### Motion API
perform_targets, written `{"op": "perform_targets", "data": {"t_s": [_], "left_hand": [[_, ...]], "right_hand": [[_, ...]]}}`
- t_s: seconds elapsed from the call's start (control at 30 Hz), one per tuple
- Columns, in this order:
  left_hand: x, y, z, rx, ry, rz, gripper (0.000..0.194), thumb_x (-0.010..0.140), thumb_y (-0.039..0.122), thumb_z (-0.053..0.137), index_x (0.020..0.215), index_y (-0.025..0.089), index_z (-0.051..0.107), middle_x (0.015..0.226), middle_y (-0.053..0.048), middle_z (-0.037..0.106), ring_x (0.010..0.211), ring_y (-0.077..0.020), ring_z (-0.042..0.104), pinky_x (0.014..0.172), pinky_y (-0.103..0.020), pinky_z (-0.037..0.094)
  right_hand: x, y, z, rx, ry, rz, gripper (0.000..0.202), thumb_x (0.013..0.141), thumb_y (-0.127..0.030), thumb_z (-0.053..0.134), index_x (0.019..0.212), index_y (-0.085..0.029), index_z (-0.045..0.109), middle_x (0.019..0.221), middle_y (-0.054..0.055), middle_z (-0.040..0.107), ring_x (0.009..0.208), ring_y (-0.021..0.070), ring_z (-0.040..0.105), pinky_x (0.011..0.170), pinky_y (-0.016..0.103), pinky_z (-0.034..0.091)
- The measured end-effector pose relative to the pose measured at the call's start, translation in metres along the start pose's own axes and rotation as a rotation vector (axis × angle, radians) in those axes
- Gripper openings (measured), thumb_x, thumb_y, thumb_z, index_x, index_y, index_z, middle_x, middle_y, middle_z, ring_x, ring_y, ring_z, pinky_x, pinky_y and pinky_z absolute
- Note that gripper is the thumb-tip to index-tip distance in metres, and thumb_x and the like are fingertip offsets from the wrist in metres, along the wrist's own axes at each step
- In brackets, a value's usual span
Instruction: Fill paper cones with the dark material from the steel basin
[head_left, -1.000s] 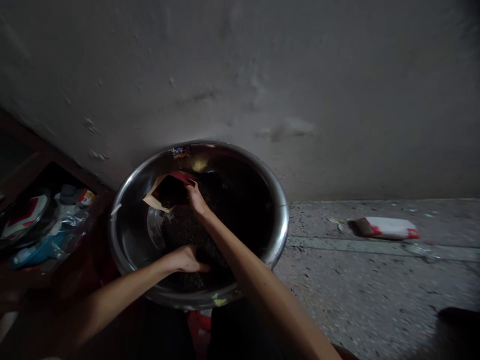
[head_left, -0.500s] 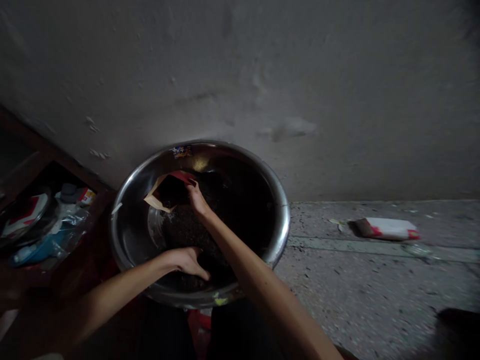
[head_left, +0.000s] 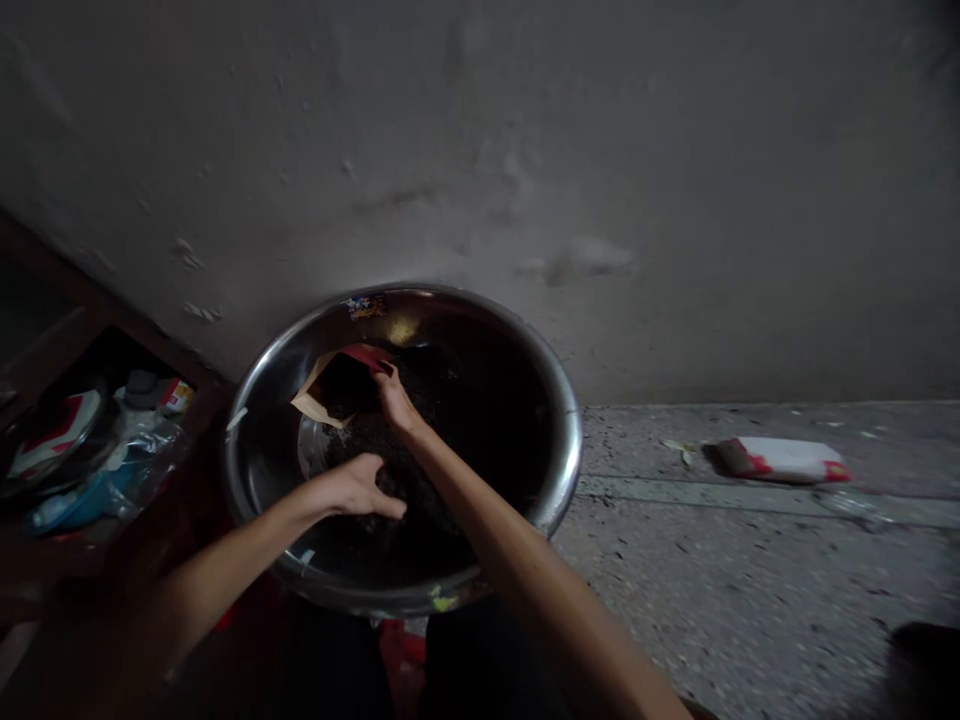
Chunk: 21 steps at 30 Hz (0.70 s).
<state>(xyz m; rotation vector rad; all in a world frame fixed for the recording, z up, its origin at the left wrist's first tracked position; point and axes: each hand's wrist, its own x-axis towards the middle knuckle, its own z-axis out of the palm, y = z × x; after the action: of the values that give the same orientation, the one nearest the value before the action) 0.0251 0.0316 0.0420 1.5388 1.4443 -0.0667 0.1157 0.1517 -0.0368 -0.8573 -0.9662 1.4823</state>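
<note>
A large shiny metal basin point(head_left: 564, 450) holds dark, loose, crumbly material point(head_left: 439, 490). Over its far left part, my right hand point(head_left: 397, 405) grips the edge of a paper bag point(head_left: 321, 408), tan with some red, whose open mouth shows a dark inside. Lower in the basin is my left hand point(head_left: 358, 487), thumb stretched out and fingers curved into the dark material. Its fingertips are hidden in the dark. A small gap separates this hand from the bag.
Behind the basin rises a grey wall point(head_left: 480, 150). A white and red packet point(head_left: 787, 460) lies on the speckled floor point(head_left: 720, 590) at right, among scattered dark bits. At left, a shelf holds plastic bags point(head_left: 146, 450) and a blue container point(head_left: 97, 500).
My left hand has moved up and slightly left within the basin, nearer the bag. My right hand still grips the bag in nearly the same place.
</note>
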Motion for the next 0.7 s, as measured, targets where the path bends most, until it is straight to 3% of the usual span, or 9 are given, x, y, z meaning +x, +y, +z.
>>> {"op": "perform_targets", "data": {"t_s": [0.1, 0.2, 0.3, 0.47, 0.6, 0.7], "left_hand": [[-0.02, 0.018, -0.03, -0.079, 0.081, 0.098, 0.045, 0.066, 0.029, 0.076, 0.106, 0.012, 0.064, 0.088, -0.004, 0.069, 0.08, -0.0167, 0.061, 0.071, -0.026, 0.049], [-0.038, 0.035, -0.057, -0.14, 0.166, 0.176, 0.039, 0.071, 0.036, 0.074, 0.101, 0.014, 0.063, 0.084, -0.002, 0.067, 0.078, -0.0147, 0.06, 0.071, -0.025, 0.048], [-0.037, 0.044, -0.075, -0.198, 0.293, 0.228, 0.04, 0.072, 0.038, 0.073, 0.101, 0.013, 0.065, 0.087, -0.003, 0.068, 0.081, -0.0152, 0.061, 0.076, -0.027, 0.05], [0.009, 0.042, -0.086, -0.378, 0.588, 0.254, 0.041, 0.073, 0.033, 0.072, 0.106, 0.01, 0.069, 0.098, -0.008, 0.074, 0.088, -0.0193, 0.067, 0.085, -0.032, 0.053], [0.058, 0.035, -0.09, -0.153, 0.886, 0.139, 0.037, 0.072, 0.021, 0.074, 0.107, 0.01, 0.074, 0.11, -0.012, 0.075, 0.102, -0.0259, 0.07, 0.089, -0.03, 0.053], [0.082, 0.033, -0.093, 0.117, 0.847, 0.067, 0.04, 0.076, 0.009, 0.067, 0.116, 0.011, 0.072, 0.121, -0.014, 0.072, 0.111, -0.0255, 0.068, 0.094, -0.028, 0.051]], "right_hand": [[-0.002, -0.006, 0.004, -0.026, 0.086, 0.024, 0.071, 0.076, -0.055, 0.05, 0.137, -0.021, 0.041, 0.139, 0.012, 0.054, 0.14, 0.033, 0.04, 0.119, 0.051, 0.028], [-0.004, -0.01, 0.006, -0.042, 0.087, 0.036, 0.069, 0.076, -0.052, 0.05, 0.136, -0.019, 0.042, 0.138, 0.013, 0.055, 0.139, 0.0331, 0.042, 0.119, 0.05, 0.029], [-0.006, -0.013, 0.005, -0.053, 0.079, 0.054, 0.067, 0.078, -0.049, 0.05, 0.136, -0.018, 0.042, 0.139, 0.013, 0.055, 0.137, 0.0329, 0.044, 0.118, 0.049, 0.03], [-0.009, -0.015, 0.004, -0.023, 0.035, 0.083, 0.066, 0.078, -0.048, 0.048, 0.138, -0.021, 0.039, 0.136, 0.01, 0.057, 0.133, 0.0313, 0.047, 0.115, 0.049, 0.034], [-0.008, -0.013, 0.005, -0.009, 0.046, 0.078, 0.068, 0.078, -0.047, 0.05, 0.139, -0.021, 0.039, 0.136, 0.01, 0.058, 0.132, 0.0301, 0.048, 0.116, 0.047, 0.034], [-0.006, -0.008, 0.007, -0.001, 0.063, 0.07, 0.065, 0.078, -0.046, 0.052, 0.138, -0.022, 0.041, 0.135, 0.009, 0.059, 0.135, 0.0301, 0.047, 0.117, 0.047, 0.032]]}}
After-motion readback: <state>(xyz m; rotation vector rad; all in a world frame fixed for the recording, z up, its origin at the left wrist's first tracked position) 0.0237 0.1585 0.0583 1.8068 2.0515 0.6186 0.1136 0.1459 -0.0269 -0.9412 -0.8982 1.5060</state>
